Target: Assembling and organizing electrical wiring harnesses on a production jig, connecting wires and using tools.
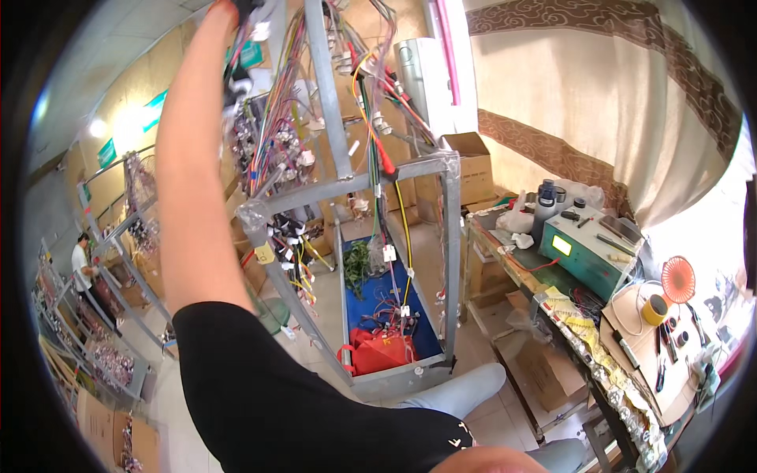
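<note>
My bare left arm stretches far up, out of a black sleeve. Only a bit of my left hand [226, 8] shows at the top edge, beside dark wire ends; its fingers are cut off, so whether it holds anything is hidden. Close to that hand, bundles of multicoloured wires [285, 83] with white connectors hang on a grey metal frame [322, 79]. More wires with a red clip [385, 160] hang down in the middle of the frame. A yellow wire [405, 229] runs down toward a blue-lined tray [426, 335]. My right hand is out of view.
In the tray lie a red bag [378, 355], wires and green leaves [356, 264]. At right a workbench holds a green meter [587, 251], a bottle [546, 206], a small orange fan [679, 279] and tools. A person [82, 268] stands among racks far left. Cardboard boxes [473, 169] stand around.
</note>
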`<state>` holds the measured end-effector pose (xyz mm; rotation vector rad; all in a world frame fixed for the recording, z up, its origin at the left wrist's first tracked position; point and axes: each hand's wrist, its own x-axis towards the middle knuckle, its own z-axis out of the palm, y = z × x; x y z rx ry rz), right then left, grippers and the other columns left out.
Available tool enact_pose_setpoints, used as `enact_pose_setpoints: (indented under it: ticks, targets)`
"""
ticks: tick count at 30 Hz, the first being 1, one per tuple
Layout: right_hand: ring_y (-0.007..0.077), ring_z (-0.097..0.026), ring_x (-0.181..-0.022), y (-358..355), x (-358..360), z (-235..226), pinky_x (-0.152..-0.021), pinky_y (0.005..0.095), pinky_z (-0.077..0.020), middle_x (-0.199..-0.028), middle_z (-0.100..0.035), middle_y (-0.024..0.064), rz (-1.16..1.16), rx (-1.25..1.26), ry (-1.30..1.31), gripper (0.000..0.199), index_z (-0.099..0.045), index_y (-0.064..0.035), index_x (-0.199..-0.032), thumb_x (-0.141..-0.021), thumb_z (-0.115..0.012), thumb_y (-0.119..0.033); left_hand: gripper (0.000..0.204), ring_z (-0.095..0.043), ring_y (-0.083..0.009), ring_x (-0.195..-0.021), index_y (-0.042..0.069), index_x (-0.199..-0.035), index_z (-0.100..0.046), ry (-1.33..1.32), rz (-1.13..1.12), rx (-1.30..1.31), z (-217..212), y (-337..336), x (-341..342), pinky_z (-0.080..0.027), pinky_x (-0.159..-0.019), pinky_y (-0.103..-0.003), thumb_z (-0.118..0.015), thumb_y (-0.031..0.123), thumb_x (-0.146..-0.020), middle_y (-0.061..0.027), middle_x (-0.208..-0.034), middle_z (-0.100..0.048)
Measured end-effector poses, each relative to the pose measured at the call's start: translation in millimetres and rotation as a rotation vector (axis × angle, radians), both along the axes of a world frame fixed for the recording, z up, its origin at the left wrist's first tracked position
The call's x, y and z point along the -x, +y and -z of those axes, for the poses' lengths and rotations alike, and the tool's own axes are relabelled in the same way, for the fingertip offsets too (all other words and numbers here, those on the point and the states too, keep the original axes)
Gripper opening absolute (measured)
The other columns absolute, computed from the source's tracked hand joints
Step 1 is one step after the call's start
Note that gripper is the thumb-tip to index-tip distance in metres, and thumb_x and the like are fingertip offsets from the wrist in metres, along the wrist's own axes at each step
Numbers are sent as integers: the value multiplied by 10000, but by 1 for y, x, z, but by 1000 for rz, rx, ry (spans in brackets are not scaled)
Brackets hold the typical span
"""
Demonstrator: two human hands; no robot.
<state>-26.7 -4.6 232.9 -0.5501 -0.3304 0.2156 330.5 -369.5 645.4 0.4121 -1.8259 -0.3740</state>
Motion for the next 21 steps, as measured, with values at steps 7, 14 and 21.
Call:
enact_pose_setpoints:
  ticks: [7,14,21]
  targets:
    - [203,-596,-731,1,-41,46,-689,310,-485,-798,-588,113,220,116,45,253,-563,40,-899,-837,-532,-203,357,-596,-154,-649,70,-1101,-534,-626,581,240,167,85,175,-471,-541,-313,-539,297,-826,-17,-700,-583]
    - [194,-600,-711,6,-147,212,-681,298,-487,-768,-590,108,379,68,29,234,-566,46,-882,-837,-532,-181,421,-579,-315,-850,68,-1237,-459,-1253,983,294,638,169,111,-451,-741,-361,-474,256,-860,-202,-999,-563]
    - [215,-546,-654,-54,-127,348,-671,364,-456,-757,-563,42,1966,-606,-224,541,-530,-18,-1093,-863,-442,-500,485,-508,-281,-1093,116,-1288,-401,-1616,846,210,690,200,113,-316,-993,-329,-349,393,-893,-177,-1165,-530]
